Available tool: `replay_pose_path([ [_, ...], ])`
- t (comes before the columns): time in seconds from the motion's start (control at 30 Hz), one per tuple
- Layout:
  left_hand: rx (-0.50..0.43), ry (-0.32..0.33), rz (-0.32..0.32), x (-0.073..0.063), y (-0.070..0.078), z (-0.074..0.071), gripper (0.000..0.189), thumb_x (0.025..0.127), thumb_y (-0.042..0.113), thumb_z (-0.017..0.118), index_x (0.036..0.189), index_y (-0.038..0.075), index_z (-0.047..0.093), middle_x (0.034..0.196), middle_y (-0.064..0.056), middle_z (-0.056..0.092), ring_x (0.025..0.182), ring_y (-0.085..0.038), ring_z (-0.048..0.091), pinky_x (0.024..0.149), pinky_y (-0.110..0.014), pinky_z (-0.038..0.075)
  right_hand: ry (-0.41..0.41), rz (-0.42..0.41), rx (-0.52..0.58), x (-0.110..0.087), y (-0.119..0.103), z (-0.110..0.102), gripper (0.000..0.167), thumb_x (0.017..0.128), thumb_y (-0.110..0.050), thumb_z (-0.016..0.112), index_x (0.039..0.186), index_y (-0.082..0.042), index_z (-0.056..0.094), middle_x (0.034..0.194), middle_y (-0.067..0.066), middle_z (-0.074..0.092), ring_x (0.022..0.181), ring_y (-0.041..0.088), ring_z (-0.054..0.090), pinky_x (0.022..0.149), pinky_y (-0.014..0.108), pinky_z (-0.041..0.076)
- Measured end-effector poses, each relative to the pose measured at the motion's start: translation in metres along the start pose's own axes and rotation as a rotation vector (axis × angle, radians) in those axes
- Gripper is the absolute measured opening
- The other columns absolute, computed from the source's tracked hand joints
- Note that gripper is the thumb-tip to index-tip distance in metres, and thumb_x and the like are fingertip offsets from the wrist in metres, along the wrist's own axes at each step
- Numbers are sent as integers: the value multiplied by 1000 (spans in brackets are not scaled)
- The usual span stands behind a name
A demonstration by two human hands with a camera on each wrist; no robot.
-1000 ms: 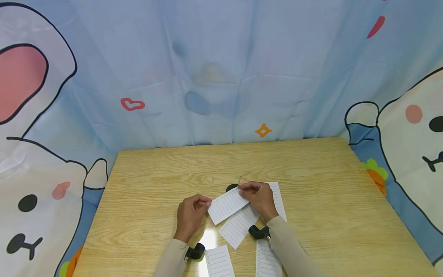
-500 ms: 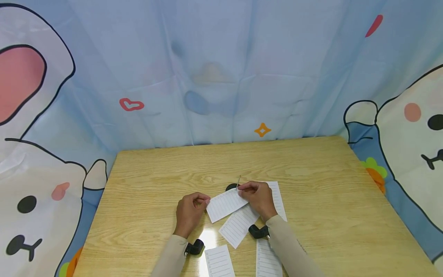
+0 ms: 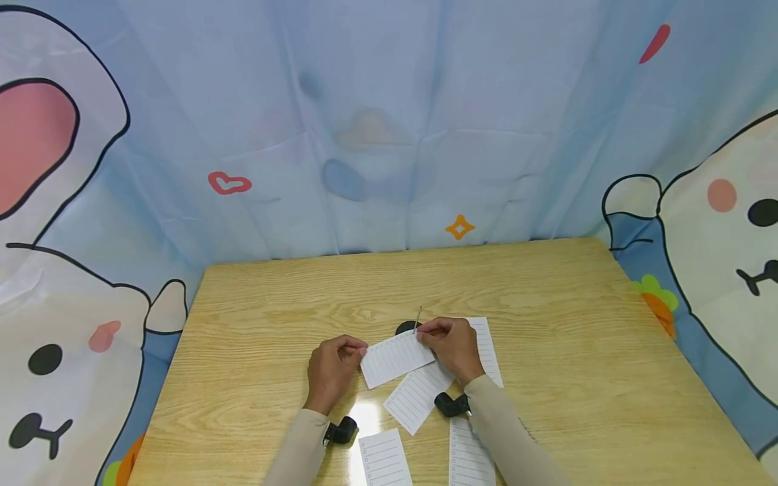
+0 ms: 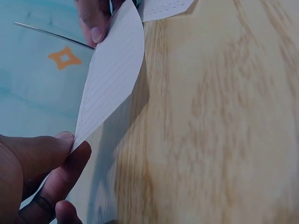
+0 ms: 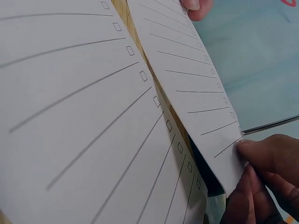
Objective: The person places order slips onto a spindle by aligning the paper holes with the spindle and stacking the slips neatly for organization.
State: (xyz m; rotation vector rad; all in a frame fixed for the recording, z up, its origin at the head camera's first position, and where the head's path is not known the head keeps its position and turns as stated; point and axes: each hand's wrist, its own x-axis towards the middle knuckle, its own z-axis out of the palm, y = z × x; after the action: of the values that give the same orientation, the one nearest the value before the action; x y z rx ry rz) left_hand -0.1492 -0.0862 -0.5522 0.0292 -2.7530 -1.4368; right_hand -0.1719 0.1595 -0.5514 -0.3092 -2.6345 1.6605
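My left hand [image 3: 333, 372] pinches the left corner of a white lined checklist slip [image 3: 395, 361] between thumb and fingertips. At its other end, my right hand [image 3: 454, 347] pinches the slip's far edge. The slip is raised and bowed over the table in the left wrist view. A thin metal spike [image 5: 271, 126] rises right at the slip's edge beside the right thumb; its lower part is hidden. Behind the slip shows a round black disc [image 3: 406, 327], partly covered. Another lined slip [image 3: 419, 398] lies just below, partly under the right hand.
More lined slips surround the hands: one upright slip [image 3: 486, 344] behind the right hand, one [image 3: 384, 459] at the front, and one [image 3: 467, 452] by the right sleeve. The wooden table [image 3: 273, 304] ends at a blue cartoon curtain [image 3: 365, 135].
My left hand has shifted slightly left and away from me, turning the held slip a little more level. The right hand stays almost still beside the spike.
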Motion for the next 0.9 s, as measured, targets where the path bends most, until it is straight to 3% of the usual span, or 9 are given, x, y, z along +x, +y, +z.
replay_pose_path([
  [0.9,71,49,50,10,-6,3,4,89,18,87,90,19,83,75,8,76,58,-6,51,54,-25,37,47,-22,-171,0,-8,4,12,81,-7,89,79,-16,82,73,-3,74,68,9,66,71,27,51],
])
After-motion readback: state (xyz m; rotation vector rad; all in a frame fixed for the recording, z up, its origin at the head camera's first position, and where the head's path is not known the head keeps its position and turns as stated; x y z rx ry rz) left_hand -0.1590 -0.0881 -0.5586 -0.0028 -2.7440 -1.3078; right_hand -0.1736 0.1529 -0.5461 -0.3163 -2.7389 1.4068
